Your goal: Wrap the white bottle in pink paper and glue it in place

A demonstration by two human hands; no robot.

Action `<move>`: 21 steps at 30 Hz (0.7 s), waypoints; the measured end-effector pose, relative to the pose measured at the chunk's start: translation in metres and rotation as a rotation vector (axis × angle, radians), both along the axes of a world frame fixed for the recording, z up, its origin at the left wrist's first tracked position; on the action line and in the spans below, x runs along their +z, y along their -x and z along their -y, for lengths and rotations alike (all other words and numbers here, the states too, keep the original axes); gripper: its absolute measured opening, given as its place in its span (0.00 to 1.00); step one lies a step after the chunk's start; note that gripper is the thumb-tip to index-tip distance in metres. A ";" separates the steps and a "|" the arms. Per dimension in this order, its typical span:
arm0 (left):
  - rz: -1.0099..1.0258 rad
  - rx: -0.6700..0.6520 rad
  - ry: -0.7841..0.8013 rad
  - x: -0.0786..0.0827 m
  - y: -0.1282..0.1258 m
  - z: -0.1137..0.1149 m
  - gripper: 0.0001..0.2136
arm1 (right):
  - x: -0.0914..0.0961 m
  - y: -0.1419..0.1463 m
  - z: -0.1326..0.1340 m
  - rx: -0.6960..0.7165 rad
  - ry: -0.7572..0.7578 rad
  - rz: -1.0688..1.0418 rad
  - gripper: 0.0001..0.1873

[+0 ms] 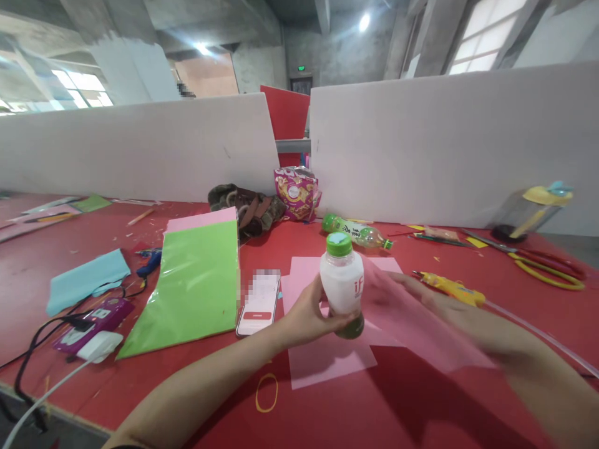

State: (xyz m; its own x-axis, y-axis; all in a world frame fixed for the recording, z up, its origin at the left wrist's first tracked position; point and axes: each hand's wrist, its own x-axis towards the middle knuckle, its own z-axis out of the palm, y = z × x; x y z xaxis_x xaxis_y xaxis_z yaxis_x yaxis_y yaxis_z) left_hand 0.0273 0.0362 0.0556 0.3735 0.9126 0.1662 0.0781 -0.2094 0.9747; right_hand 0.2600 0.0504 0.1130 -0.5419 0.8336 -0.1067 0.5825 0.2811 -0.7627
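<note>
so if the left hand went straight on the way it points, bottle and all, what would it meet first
Probably the raised pink sheet at the right hand, just right of the bottle in the left hand; depth is unclear, so the bottle might miss it.

2 ceiling lamps glare, and the raised pink sheet blurs

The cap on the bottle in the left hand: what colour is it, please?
The cap is green with a paler, bluish top, seen in the head view.
</note>
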 end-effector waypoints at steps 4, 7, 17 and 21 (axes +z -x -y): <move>0.040 0.033 -0.011 -0.006 -0.005 -0.002 0.29 | -0.006 -0.005 0.000 0.058 0.152 -0.048 0.31; 0.066 0.069 0.000 -0.010 -0.008 -0.003 0.33 | -0.005 -0.006 0.002 0.035 0.161 -0.059 0.32; 0.018 0.147 0.041 -0.017 -0.007 -0.007 0.33 | -0.011 -0.002 0.000 0.165 0.100 0.074 0.55; -0.091 0.182 -0.017 -0.021 -0.004 -0.009 0.27 | -0.011 0.007 0.006 0.052 -0.040 0.427 0.48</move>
